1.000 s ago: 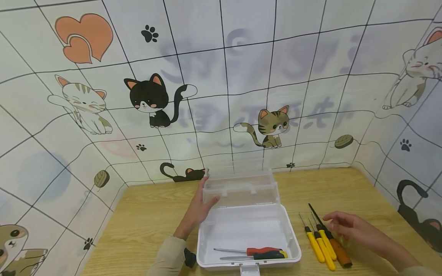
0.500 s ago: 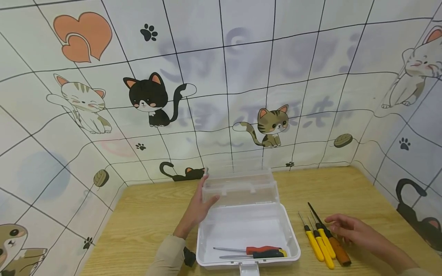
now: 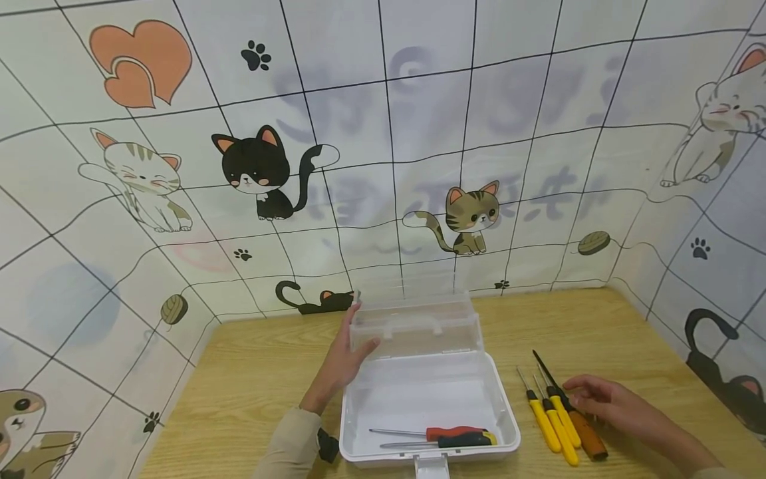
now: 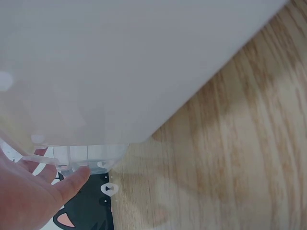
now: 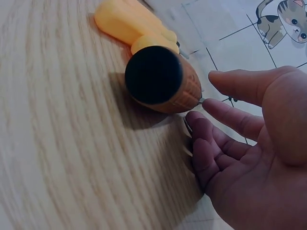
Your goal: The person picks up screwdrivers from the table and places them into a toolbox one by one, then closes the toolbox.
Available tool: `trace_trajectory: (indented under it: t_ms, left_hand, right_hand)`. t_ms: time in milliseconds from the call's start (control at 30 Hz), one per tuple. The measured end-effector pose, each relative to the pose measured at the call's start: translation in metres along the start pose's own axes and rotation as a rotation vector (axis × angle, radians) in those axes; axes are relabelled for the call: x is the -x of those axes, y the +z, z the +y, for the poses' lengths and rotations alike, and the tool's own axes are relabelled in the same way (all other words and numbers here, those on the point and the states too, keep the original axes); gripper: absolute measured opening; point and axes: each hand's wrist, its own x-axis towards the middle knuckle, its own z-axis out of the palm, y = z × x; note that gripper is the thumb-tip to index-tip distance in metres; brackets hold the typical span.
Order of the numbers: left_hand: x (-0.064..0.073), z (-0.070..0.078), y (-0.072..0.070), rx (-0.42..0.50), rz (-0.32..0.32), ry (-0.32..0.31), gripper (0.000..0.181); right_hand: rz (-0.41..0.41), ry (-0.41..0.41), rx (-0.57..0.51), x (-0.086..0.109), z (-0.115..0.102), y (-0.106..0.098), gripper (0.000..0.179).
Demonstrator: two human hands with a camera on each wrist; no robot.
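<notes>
A white toolbox (image 3: 421, 392) stands open on the table, its clear lid (image 3: 413, 342) tipped back. My left hand (image 3: 341, 362) holds the lid's left edge, the thumb in front and the fingers behind it. On the box floor, near the front, lie a red-handled screwdriver (image 3: 457, 434) and a black-and-yellow-handled screwdriver (image 3: 467, 440). My right hand (image 3: 616, 402) hovers with loosely bent fingers beside an orange-brown-handled screwdriver (image 3: 588, 436). Left of that lie several yellow-handled screwdrivers (image 3: 544, 426). The right wrist view shows the dark butt of the orange-brown handle (image 5: 153, 75) close to the fingertips, the palm holding nothing.
The wooden table (image 3: 257, 386) meets cat-patterned walls (image 3: 395, 166) at the back and both sides. A small black object (image 3: 327, 446) sits left of the box, partly hidden by the left sleeve. The box latch (image 3: 432, 468) hangs down at the front.
My right hand has sunk very slightly beside the screwdrivers. The left hand stays on the lid, and the tools have not moved; the head view shifts only a little.
</notes>
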Motion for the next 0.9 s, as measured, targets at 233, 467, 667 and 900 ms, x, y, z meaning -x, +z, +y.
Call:
trace_trajectory:
  t_ms: [233, 467, 667, 900]
  left_hand:
    - [0.0, 0.0, 0.0, 0.002, 0.002, 0.003, 0.078]
    - [0.001, 0.001, -0.001, -0.004, 0.0, 0.008, 0.079]
    - [0.003, 0.002, -0.001, -0.01, 0.0, 0.015, 0.078]
    - [0.002, 0.002, 0.0, -0.008, 0.003, 0.012, 0.079]
  right_hand:
    - [0.021, 0.006, 0.032, -0.002, 0.0, 0.004, 0.049]
    - [0.069, 0.034, 0.064, -0.001, -0.002, 0.01, 0.051]
    - [0.092, 0.079, 0.054, -0.003, -0.004, 0.013, 0.048]
    - [0.127, 0.115, 0.069, -0.005, -0.008, 0.015, 0.046]
